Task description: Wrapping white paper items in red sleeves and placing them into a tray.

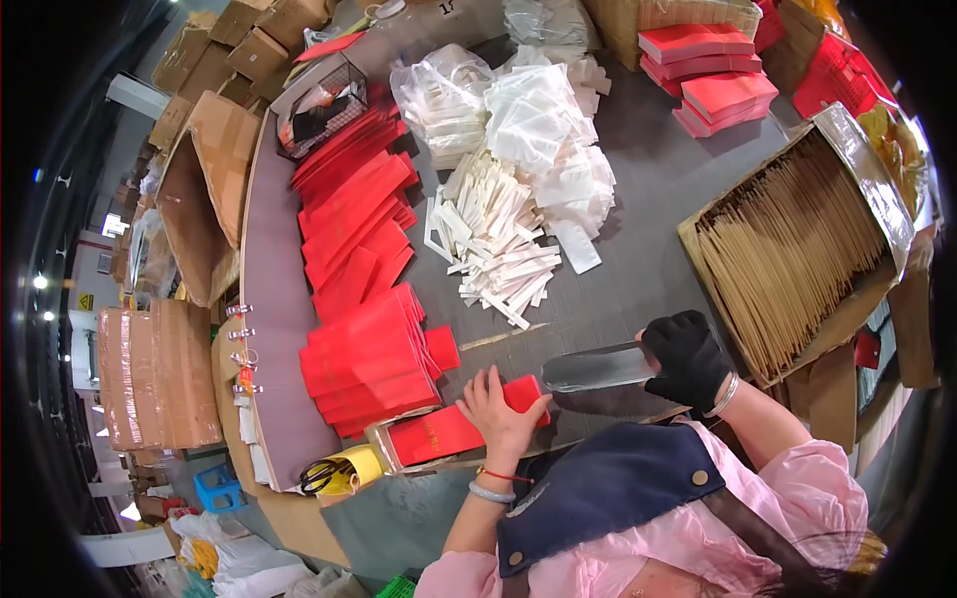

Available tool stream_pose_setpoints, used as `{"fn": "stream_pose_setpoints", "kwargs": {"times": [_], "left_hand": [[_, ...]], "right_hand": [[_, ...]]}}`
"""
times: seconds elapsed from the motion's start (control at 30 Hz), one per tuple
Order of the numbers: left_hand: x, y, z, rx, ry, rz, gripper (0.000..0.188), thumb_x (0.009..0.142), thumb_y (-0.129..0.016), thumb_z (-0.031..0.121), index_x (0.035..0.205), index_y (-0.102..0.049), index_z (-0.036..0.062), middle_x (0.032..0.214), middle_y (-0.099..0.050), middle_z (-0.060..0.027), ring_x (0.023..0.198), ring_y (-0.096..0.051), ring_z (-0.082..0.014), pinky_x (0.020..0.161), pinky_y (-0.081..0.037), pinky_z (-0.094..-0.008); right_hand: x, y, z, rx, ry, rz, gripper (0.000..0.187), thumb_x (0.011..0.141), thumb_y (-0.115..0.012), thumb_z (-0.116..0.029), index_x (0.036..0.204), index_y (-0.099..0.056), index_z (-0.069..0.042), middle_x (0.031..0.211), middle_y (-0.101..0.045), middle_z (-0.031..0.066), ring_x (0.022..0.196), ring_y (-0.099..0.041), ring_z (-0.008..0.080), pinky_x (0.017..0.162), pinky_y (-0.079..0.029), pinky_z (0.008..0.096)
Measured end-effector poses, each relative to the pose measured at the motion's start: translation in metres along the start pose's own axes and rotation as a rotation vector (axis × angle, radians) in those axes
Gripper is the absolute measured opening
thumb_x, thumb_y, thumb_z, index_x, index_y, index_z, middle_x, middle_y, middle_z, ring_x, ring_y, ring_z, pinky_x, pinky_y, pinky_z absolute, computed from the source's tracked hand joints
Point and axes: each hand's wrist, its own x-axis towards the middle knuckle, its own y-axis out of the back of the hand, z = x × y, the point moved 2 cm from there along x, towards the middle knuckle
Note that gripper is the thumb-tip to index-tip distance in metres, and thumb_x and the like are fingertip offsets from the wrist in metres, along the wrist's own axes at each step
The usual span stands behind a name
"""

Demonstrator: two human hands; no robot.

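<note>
My bare left hand (pixel 505 411) lies across a long red packet (pixel 429 435) with gold marks, near the front edge of the table. Its fingers are spread over the packet, thumb pointing right. The packet's left end sits by a pale, frame-like edge. In a black glove with bare fingertips hidden from view, my right hand (pixel 688 361) is closed on the right end of a long, clear plastic piece (pixel 598 368). That piece is held roughly level over the dark table, just right of the packet; whether it is a lid or a sleeve I cannot tell.
Fanned red envelopes (pixel 364 359) run along the left side. White paper strips (pixel 498 239) and clear plastic bags (pixel 548 120) pile up mid-table. Far right are red stacks (pixel 723 85); nearer, a carton (pixel 797 259) packed with brown card. Scissors (pixel 324 476) lie by a yellow holder (pixel 361 466).
</note>
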Motion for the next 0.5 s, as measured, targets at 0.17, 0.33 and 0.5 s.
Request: {"fn": "stream_pose_setpoints", "kwargs": {"times": [0.17, 0.33, 0.5], "left_hand": [[0.001, -0.002, -0.001, -0.152, -0.009, 0.022, 0.093, 0.063, -0.081, 0.051, 0.133, -0.047, 0.0008, 0.136, -0.042, -0.0181, 0.130, -0.034, -0.0353, 0.110, -0.015, -0.0579], [0.001, -0.005, 0.001, -0.098, -0.002, 0.005, 0.092, 0.063, -0.081, 0.054, 0.133, -0.047, 0.0036, 0.137, -0.041, -0.0171, 0.133, -0.031, -0.0353, 0.110, -0.013, -0.0619], [0.006, 0.002, -0.004, -0.187, 0.011, -0.065, 0.093, 0.064, -0.080, 0.053, 0.134, -0.046, 0.0036, 0.138, -0.041, -0.0170, 0.133, -0.031, -0.0344, 0.110, -0.010, -0.0626]], "right_hand": [[-0.002, -0.001, 0.001, -0.035, 0.030, -0.044, 0.062, 0.050, -0.083, -0.030, 0.105, -0.060, -0.010, 0.098, -0.060, 0.0090, 0.092, -0.058, 0.0297, 0.089, -0.040, 0.0437], [-0.003, 0.000, 0.000, -0.038, 0.035, -0.063, 0.064, 0.050, -0.082, -0.028, 0.107, -0.060, -0.010, 0.099, -0.060, 0.0091, 0.092, -0.058, 0.0301, 0.089, -0.041, 0.0441], [0.000, -0.008, 0.005, 0.001, 0.107, -0.045, 0.061, 0.051, -0.081, -0.030, 0.105, -0.061, -0.009, 0.099, -0.060, 0.0101, 0.090, -0.057, 0.0306, 0.087, -0.041, 0.0439]]}}
